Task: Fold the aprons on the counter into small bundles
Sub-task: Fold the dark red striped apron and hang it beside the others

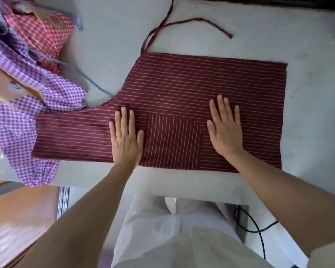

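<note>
A maroon apron with thin pale stripes lies folded flat on the pale counter, its bib end pointing left and its ties trailing toward the far edge. A square pocket shows near the front edge. My left hand rests flat on the cloth just left of the pocket, fingers straight. My right hand lies flat on the cloth just right of the pocket, fingers spread.
A purple checked apron lies crumpled at the left, hanging over the counter's front edge. A red checked apron sits behind it at the far left. A blue cord runs between them. A black cable lies on the floor below.
</note>
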`<state>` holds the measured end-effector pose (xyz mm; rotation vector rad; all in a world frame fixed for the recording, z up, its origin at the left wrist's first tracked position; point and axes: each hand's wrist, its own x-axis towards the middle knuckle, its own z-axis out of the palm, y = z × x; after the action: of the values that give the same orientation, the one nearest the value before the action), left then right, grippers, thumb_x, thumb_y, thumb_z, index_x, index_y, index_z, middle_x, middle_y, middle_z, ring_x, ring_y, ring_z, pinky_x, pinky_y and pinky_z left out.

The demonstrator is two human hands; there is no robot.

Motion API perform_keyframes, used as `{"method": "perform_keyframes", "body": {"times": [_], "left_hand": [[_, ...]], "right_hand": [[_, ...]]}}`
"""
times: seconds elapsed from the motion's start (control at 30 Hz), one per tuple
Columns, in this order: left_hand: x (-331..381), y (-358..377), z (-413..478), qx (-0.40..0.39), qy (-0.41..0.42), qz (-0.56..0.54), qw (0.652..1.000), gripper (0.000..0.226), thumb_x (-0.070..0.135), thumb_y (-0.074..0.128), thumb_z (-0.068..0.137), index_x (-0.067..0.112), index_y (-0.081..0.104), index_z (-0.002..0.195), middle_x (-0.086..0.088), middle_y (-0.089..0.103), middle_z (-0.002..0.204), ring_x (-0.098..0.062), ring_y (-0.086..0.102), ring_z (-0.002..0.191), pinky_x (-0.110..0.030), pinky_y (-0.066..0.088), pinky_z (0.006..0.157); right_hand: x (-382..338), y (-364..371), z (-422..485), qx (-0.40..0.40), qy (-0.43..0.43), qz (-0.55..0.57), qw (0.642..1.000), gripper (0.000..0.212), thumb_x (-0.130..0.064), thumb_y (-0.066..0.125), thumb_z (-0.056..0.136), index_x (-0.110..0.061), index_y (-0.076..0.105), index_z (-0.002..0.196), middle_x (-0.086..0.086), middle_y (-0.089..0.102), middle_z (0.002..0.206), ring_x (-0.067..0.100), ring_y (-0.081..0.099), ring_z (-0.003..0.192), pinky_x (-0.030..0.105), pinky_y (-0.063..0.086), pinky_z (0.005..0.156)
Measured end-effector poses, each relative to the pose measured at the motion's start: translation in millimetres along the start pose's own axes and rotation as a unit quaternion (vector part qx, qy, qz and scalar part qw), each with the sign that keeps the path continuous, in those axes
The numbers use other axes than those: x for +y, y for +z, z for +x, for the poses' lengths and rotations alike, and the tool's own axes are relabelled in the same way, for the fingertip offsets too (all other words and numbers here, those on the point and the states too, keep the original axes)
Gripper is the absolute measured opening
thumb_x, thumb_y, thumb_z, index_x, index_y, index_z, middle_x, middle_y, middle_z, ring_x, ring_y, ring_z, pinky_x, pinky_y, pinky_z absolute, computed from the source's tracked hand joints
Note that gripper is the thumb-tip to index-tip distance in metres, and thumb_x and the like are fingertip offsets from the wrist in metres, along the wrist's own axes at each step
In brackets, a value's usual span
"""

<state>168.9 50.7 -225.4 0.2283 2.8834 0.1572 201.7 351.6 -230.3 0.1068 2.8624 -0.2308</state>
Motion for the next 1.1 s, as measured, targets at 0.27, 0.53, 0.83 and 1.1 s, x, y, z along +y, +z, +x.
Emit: {"method": "perform_keyframes", "body": {"times": [0.27,0.53,0.83,1.1], "left_hand": [[-44,-28,-63,0.145,-0.266,-0.153,0.941,0.046,0.020,0.058,0.086,0.006,0.047,0.128,-0.018,0.044,0.125,-0.035,0.043,0.107,-0.043,0.035,0.089],[-109,-51,-60,0.136,-0.563,-0.570,0.582,0.033,0.033,0.064,0.090,0.007,0.052,0.106,-0.001,0.060,0.091,-0.021,0.060,0.089,-0.030,0.047,0.077],[-138,-57,-45,0.108,-0.477,-0.599,0.634,0.036,0.026,0.071,0.087,0.005,0.058,0.113,-0.004,0.068,0.103,-0.019,0.067,0.090,-0.026,0.057,0.081],[-48,-89,-44,0.154,-0.037,-0.331,0.930,0.020,0.018,0.058,0.093,0.006,0.057,0.110,-0.003,0.065,0.078,-0.017,0.055,0.066,-0.032,0.045,0.062]], "right_hand": [[-126,-11,-17,0.006,-0.119,0.074,0.990,0.060,-0.034,0.022,0.107,-0.011,-0.001,0.157,0.007,-0.011,0.164,0.020,-0.011,0.151,0.046,0.000,0.124],[-206,29,-47,-0.054,-0.217,0.006,0.975,0.059,-0.041,0.011,0.102,-0.020,-0.004,0.156,0.006,-0.012,0.163,0.022,-0.010,0.150,0.049,0.001,0.123],[-202,39,-55,-0.114,-0.216,-0.034,0.969,0.066,-0.059,-0.013,0.093,-0.030,-0.016,0.152,0.001,-0.027,0.158,0.018,-0.026,0.146,0.044,-0.019,0.118],[-190,-18,-40,-0.203,0.048,0.570,0.795,0.056,-0.049,0.023,0.105,-0.016,0.049,0.141,0.006,0.053,0.144,0.013,0.043,0.138,0.038,0.017,0.121]]}}
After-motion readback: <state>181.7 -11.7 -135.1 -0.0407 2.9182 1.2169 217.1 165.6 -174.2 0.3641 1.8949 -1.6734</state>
